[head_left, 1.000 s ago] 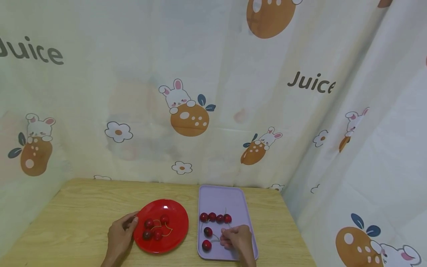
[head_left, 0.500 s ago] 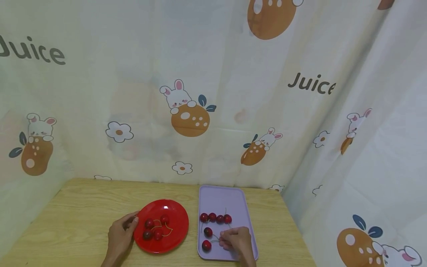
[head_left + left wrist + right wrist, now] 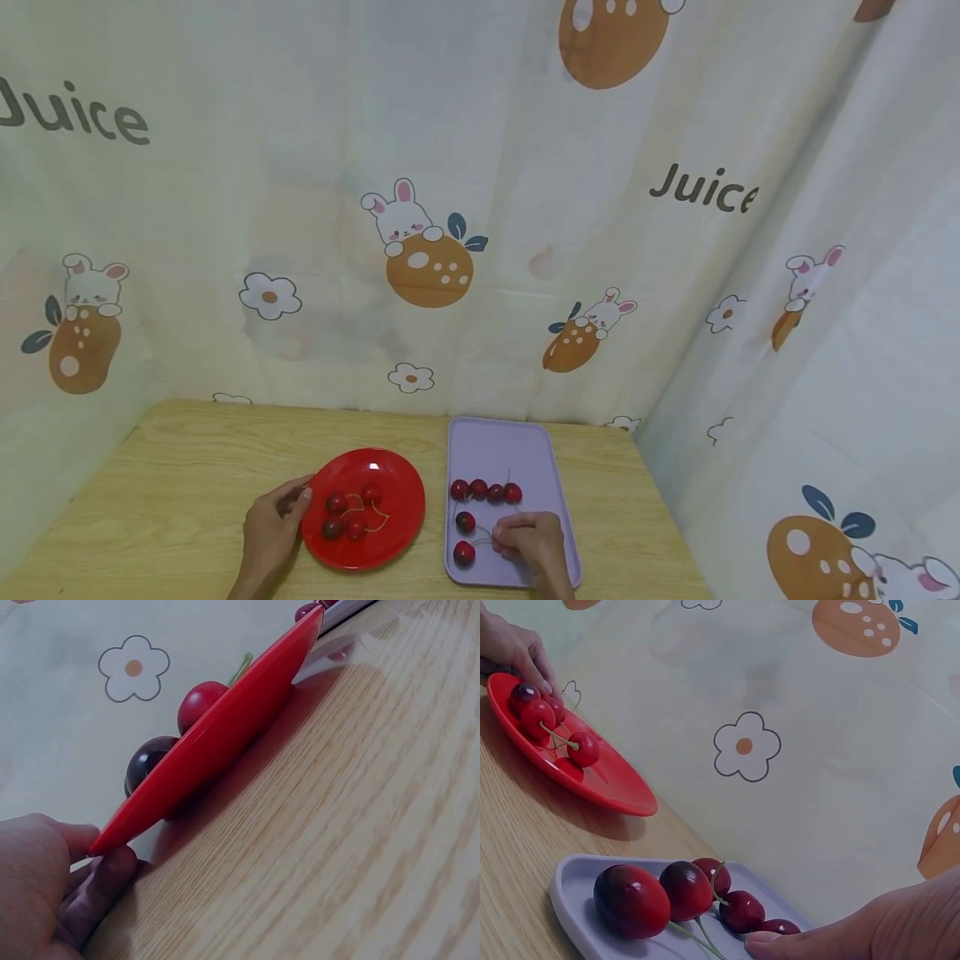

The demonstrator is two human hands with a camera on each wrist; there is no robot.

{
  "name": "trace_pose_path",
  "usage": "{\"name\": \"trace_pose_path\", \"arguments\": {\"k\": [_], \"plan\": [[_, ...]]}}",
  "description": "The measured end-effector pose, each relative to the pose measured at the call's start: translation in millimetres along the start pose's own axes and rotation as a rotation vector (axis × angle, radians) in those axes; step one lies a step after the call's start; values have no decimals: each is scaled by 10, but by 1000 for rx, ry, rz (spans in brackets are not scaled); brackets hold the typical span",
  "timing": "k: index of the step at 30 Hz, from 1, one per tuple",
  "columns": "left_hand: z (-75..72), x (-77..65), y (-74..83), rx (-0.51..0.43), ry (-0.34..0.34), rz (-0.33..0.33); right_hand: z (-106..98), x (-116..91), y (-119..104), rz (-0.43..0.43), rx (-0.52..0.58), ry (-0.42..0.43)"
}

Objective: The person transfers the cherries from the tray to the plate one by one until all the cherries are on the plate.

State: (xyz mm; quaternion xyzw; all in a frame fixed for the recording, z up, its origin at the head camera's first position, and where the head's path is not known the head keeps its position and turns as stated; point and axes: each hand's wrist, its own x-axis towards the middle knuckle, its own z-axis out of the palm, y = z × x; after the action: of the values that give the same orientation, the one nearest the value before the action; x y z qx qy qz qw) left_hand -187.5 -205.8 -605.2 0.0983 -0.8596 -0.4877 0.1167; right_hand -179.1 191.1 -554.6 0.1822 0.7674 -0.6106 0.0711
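Note:
My left hand (image 3: 270,527) grips the left rim of a round red plate (image 3: 397,521), thumb on top and fingers under the edge in the left wrist view. Several dark red cherries (image 3: 356,526) with stems lie on that plate. Over the lilac tray (image 3: 498,446), my right hand (image 3: 536,543) pinches at the stems of two cherries, the upper one (image 3: 466,522) and the lower one (image 3: 464,553). Both stems run to its fingertips; which of them it holds is hidden. Behind them, several cherries (image 3: 477,489) form a row across the tray.
Plate and tray stand side by side on a wood-grain table (image 3: 187,467), a narrow strip of tabletop between them. A pale curtain (image 3: 322,208) printed with rabbits and flowers hangs behind the table and along its right side.
The upper of the two cherries by my right hand has shifted very slightly left. The right hand has moved slightly, while the left hand keeps its grip on the plate.

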Motion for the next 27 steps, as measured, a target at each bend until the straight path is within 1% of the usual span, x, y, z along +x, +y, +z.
{"name": "trace_pose_path", "arguments": {"k": [8, 15, 22, 27], "plan": [[0, 5, 8, -4, -6, -17, 18, -11, 9, -59, 56, 2], [5, 14, -6, -9, -3, -16, 43, 0, 18, -44, 74, 13], [2, 4, -9, -11, -9, -29, 83, -14, 44, -28, 98, -17], [4, 9, -6, -7, -7, -28, 108, -20, 28, -20, 101, -22]]}}
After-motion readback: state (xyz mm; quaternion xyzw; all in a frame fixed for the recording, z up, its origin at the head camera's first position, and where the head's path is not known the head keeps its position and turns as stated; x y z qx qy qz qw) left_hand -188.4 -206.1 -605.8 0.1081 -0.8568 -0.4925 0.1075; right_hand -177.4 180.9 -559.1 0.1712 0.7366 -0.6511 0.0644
